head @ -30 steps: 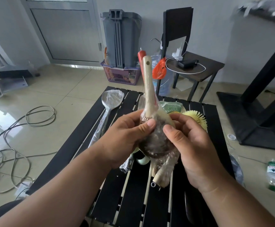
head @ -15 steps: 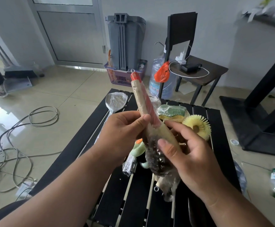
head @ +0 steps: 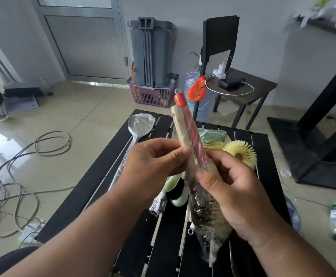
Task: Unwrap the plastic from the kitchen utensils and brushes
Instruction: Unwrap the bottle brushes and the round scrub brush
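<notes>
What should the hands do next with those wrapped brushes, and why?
Probably peel the film off with the right hand, which pinches the clear plastic wrap, while the left hand holds the bundle steady. The two brushes, one wooden-handled and one red-handled, are wrapped together from handles to bristles, and the wrap looks tight, so a loose edge has to be pulled up first.

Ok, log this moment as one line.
step: unwrapping | left hand: grips brush bundle handles | right hand: pinches plastic wrap | wrap: on | spoon, sponge: wrapped, on table
</notes>
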